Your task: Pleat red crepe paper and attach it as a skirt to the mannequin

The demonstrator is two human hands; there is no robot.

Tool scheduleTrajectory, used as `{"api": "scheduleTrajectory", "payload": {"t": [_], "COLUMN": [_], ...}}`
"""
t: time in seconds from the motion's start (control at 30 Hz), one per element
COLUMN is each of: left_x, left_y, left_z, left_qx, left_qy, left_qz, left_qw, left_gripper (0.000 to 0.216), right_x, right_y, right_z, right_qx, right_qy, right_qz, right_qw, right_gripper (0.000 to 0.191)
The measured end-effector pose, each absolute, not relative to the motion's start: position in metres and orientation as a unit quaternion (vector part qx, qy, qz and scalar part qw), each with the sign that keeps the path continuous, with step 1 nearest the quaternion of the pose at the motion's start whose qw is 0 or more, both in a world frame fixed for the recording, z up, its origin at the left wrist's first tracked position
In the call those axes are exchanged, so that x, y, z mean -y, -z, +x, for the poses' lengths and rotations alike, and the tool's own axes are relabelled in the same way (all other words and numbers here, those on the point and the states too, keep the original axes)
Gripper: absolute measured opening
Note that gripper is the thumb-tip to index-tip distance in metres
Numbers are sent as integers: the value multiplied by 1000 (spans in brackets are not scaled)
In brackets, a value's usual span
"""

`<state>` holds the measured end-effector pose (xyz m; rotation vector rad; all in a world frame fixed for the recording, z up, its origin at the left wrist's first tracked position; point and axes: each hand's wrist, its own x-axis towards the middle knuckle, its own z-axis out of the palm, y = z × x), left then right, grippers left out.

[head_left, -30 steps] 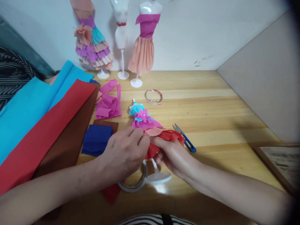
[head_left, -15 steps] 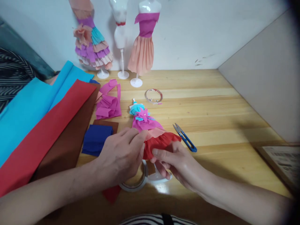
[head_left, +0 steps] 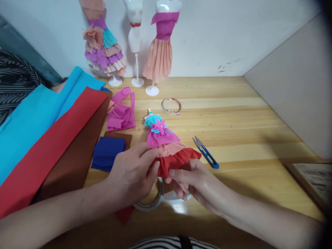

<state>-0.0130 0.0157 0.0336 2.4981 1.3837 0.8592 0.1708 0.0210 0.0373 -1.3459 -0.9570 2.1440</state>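
A small mannequin in a layered crepe paper dress [head_left: 167,148] leans back over the table, with a turquoise top, magenta flower, and magenta, peach and red tiers. My right hand [head_left: 193,178] pinches the hem of the red ruffle [head_left: 172,160] between thumb and fingers. At the ruffle's left edge, my left hand [head_left: 133,173] is closed with its fingertips against the peach and red paper; its exact grip is partly hidden. Beneath the hands lie a roll of tape [head_left: 147,207] and the mannequin's white base [head_left: 178,199], partly covered.
Blue-handled thread snips [head_left: 206,154] lie on the right, a clear ring-shaped dish [head_left: 171,105] farther back. Magenta scraps [head_left: 121,116], folded blue paper [head_left: 107,154] and long red [head_left: 57,141] and turquoise sheets [head_left: 28,121] cover the left. Mannequins [head_left: 158,58] stand along the wall.
My left fingers have shifted slightly on the paper, uncovering more of the peach tier. My right hand keeps its pinch on the red ruffle. The whole view has moved slightly.
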Motion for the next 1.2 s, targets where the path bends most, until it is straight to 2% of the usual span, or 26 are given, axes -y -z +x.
{"api": "scheduleTrajectory", "payload": {"t": [0.13, 0.23, 0.4, 0.63, 0.83, 1.2], "left_x": [-13, -15, -17, -16, -20, -19], "left_y": [-32, -31, -29, -24, -25, -28], "left_z": [-13, -12, -13, -14, -12, -14], "left_qx": [-489, -494, -471, -475, -456, -458], "left_qy": [-228, -200, -200, -143, -169, -182], "left_qz": [842, 845, 858, 865, 869, 866], "left_qw": [2, -50, -49, -70, -89, -76], "left_gripper": [9, 13, 14, 13, 22, 20], "right_x": [-21, -22, -26, -29, -29, -34], "right_y": [-35, -33, -29, -24, -22, -30], "right_z": [172, 171, 168, 166, 164, 164], "right_qx": [355, 355, 370, 389, 428, 462], "right_qy": [-770, -772, -737, -716, -703, -641], "right_qz": [-482, -481, -509, -525, -518, -563], "right_qw": [220, 216, 246, 246, 233, 242], "right_gripper": [22, 31, 43, 38, 35, 21]}}
